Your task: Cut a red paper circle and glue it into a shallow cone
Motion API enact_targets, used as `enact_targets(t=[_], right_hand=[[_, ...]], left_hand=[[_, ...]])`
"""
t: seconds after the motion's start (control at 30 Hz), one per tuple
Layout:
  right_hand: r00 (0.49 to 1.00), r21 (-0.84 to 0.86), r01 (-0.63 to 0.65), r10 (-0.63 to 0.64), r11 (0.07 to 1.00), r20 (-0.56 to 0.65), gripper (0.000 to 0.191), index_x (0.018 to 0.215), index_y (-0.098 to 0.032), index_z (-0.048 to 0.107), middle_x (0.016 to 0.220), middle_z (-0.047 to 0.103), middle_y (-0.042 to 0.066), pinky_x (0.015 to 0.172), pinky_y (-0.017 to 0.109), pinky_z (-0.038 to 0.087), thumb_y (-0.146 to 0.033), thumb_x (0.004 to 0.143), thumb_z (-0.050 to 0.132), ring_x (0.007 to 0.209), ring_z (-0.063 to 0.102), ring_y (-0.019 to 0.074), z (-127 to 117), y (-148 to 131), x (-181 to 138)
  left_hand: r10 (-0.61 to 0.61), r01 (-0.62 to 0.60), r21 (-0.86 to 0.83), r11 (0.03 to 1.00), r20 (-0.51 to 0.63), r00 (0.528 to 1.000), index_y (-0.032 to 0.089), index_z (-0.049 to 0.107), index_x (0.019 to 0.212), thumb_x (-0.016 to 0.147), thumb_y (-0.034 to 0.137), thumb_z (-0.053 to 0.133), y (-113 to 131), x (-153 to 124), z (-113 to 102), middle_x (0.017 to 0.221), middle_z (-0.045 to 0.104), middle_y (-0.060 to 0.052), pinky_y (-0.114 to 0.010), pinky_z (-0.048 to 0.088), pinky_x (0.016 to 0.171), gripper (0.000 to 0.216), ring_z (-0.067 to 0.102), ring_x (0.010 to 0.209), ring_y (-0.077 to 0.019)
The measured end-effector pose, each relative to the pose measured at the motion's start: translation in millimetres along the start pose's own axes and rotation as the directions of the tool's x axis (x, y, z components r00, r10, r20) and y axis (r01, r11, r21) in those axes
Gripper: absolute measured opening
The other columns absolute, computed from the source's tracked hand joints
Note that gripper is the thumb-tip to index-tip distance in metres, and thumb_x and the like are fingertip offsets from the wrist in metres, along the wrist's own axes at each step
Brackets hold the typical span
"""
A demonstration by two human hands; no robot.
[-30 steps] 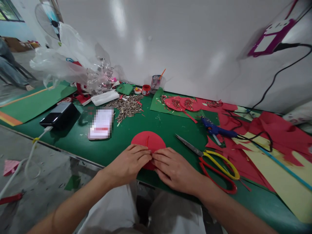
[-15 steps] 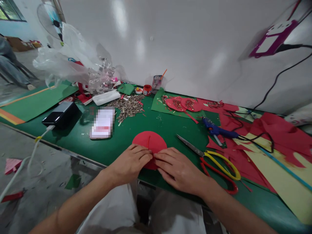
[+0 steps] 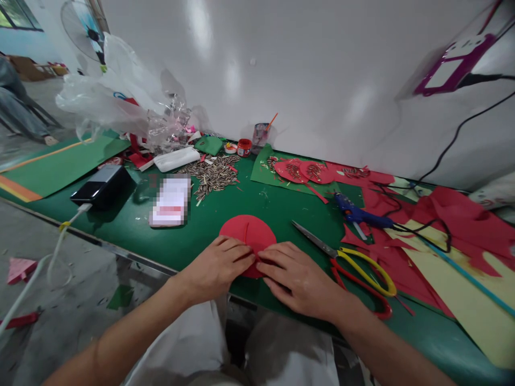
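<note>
A round red paper disc [image 3: 263,230] lies on the green table close to its front edge. Along its upper middle runs a thin red paper strip [image 3: 246,231], whose lower part goes out of sight under my fingers. From the left, my left hand [image 3: 225,262] bends over the disc, fingers pressed together at the strip. My right hand [image 3: 292,273] meets it from the other side, fingertips pinched low on the disc, seemingly at the strip's lower end. The fingertips cover what lies between them. To the right rest large scissors [image 3: 338,254] with red and yellow handles, blades apart.
Sunflower seeds [image 3: 215,174] lie heaped behind a phone [image 3: 171,201]; a black power bank [image 3: 100,185] sits farther left. Seed-covered red discs [image 3: 292,170] rest on green paper. A blue glue gun [image 3: 358,212] with its cord lies among red paper scraps [image 3: 454,214] at right.
My two hands have drawn slightly apart at the fingertips over the disc, the right moving a little to the right. The view has shifted slightly.
</note>
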State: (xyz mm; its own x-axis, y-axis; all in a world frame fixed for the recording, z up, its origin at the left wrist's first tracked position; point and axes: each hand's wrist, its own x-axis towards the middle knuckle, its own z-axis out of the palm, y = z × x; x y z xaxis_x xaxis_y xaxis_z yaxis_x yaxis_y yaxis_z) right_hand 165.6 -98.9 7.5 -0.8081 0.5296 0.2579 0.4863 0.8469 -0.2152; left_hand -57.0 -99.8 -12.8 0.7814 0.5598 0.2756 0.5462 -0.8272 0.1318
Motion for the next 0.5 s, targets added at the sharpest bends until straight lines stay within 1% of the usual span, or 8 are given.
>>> enact_targets(t=[0.1, 0.37, 0.5], right_hand=[[1.000, -0.003, 0.010, -0.010, 1.000, 0.004, 0.022, 0.100, -0.016, 0.063, 0.102, 0.061, 0.010, 0.084, 0.040, 0.041, -0.016, 0.084, 0.049, 0.098, 0.051, 0.0220, -2.1, -0.7, 0.8], [0.999, 0.021, 0.036, -0.036, 0.999, 0.007, 0.018, 0.087, -0.017, 0.065, 0.100, 0.060, 0.010, 0.081, 0.038, 0.041, -0.015, 0.084, 0.047, 0.094, 0.051, 0.0208, -5.9, -1.2, 1.7], [0.999, 0.016, 0.033, -0.032, 0.999, -0.019, 0.018, 0.088, -0.016, 0.065, 0.100, 0.062, 0.010, 0.083, 0.040, 0.041, -0.014, 0.084, 0.047, 0.096, 0.052, 0.0212, -3.8, 0.1, 0.4]], left_hand=[[-0.001, 0.001, -0.002, 1.000, -0.006, 1.000, 0.016, 0.055, 0.111, 0.084, 0.011, 0.043, -0.3, 0.6, -0.2, 0.117, 0.058, -0.008, -0.036, 0.037, 0.088, 0.029, 0.049, 0.104, -0.0203], [-0.012, 0.012, -0.006, 1.000, -0.008, 1.000, 0.018, 0.055, 0.111, 0.085, 0.013, 0.044, 0.0, -0.7, 1.0, 0.117, 0.058, -0.007, -0.034, 0.036, 0.087, 0.029, 0.049, 0.104, -0.0192], [-0.009, 0.009, 0.004, 1.000, -0.017, 1.000, 0.018, 0.056, 0.111, 0.085, 0.013, 0.044, 0.0, -0.9, 1.2, 0.117, 0.058, -0.006, -0.034, 0.036, 0.087, 0.029, 0.049, 0.104, -0.0190]])
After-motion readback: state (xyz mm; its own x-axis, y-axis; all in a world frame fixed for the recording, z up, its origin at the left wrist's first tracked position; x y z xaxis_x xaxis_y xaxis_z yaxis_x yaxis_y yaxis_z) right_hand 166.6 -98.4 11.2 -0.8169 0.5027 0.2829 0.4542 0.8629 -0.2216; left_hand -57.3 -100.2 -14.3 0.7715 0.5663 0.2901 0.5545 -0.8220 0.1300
